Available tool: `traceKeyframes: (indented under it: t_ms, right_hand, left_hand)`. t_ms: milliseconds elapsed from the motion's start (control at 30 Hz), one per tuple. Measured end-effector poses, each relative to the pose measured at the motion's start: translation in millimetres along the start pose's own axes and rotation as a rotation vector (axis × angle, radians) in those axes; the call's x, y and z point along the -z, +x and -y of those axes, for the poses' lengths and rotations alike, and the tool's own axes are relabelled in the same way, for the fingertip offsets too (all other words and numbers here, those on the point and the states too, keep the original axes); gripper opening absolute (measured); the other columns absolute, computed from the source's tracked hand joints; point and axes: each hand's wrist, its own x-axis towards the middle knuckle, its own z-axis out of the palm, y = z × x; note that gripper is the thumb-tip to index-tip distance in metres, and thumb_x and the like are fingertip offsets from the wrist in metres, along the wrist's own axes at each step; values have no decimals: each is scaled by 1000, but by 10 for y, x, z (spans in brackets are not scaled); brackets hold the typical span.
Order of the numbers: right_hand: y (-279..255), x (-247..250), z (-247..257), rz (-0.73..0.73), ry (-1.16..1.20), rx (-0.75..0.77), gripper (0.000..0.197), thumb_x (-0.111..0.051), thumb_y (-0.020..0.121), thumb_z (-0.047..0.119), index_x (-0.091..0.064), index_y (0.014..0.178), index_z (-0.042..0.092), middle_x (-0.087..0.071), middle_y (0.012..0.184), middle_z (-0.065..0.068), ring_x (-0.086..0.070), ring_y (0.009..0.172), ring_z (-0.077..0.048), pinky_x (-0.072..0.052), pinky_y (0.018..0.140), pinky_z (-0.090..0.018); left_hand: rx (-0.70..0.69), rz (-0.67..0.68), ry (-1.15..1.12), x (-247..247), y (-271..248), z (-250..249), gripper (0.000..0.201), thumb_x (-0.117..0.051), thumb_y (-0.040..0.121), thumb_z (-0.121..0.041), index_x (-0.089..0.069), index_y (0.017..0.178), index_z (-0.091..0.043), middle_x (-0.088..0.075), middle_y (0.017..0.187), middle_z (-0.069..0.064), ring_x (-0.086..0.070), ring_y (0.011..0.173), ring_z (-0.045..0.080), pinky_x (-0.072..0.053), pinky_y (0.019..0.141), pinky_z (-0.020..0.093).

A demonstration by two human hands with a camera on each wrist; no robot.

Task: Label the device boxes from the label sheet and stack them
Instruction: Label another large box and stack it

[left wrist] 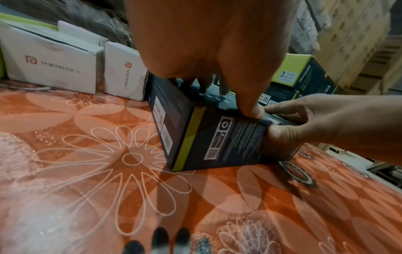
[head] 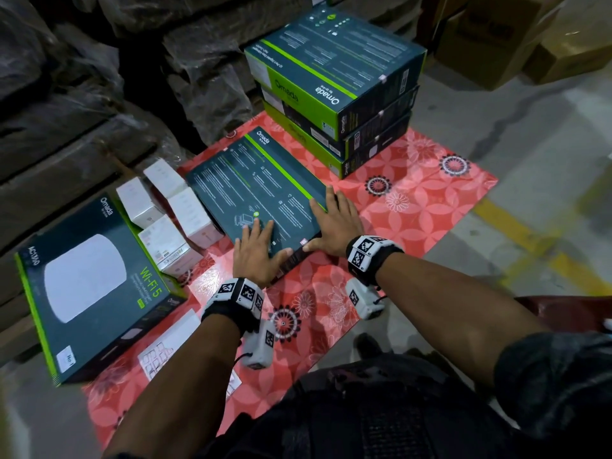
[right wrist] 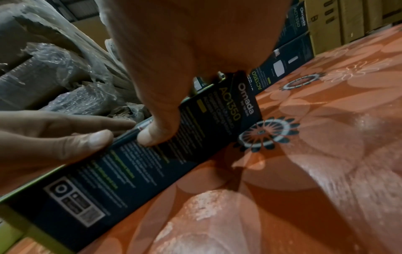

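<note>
We list: device box (head: 261,190), printed cardboard with a smooth, faint sheen; floral mat (head: 430,200), glossy plastic-looking sheet; small white boxes (head: 185,213) on the left, matt card; far bundles (head: 82,77), crinkled shiny plastic wrap; right floor (head: 546,160), rough and matt.

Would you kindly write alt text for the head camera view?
Both hands, left hand and right hand, rest flat on a dark device box lying on a red floral mat. Three similar boxes are stacked behind it; small white boxes sit left.
</note>
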Motion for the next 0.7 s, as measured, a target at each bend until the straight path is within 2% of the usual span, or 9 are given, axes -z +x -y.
traceKeyframes:
  t_ms: [67,333,533,700]
  right_hand:
    - [-4,-11,10,-15,11,-11,112,-70,75,66,-8,158,25,12,164,-17,7,151,-38,-1,122,-48]
    - [-10,29,-53,43,26,32,115,-71,75,67,-6,158,22,16,163,-18,9,150,-41,0,121,-52]
    - [-16,-24,5,-42,6,3,107,-69,77,66,-13,157,23,8,165,-16,2,151,-39,-5,121,-50]
    - [-24,-2,-9,4,11,18,109,-68,79,65,-7,158,22,14,164,-17,8,151,-40,-1,121,-51]
  left_hand:
    - [22,19,-2,-14,13,6,75,-53,91,-54,-21,153,-27,-2,163,3,0,149,27,-2,118,49]
    - [57,44,-7,-42,30,7,78,-53,91,-54,-15,154,-28,5,163,4,6,149,29,-1,118,49]
    - [84,74,-4,-21,63,3,84,-53,90,-56,-9,155,-27,8,162,8,9,148,30,0,118,47]
    - [84,80,-11,-17,50,2,83,-53,91,-55,-8,155,-27,10,162,8,10,148,30,1,118,47]
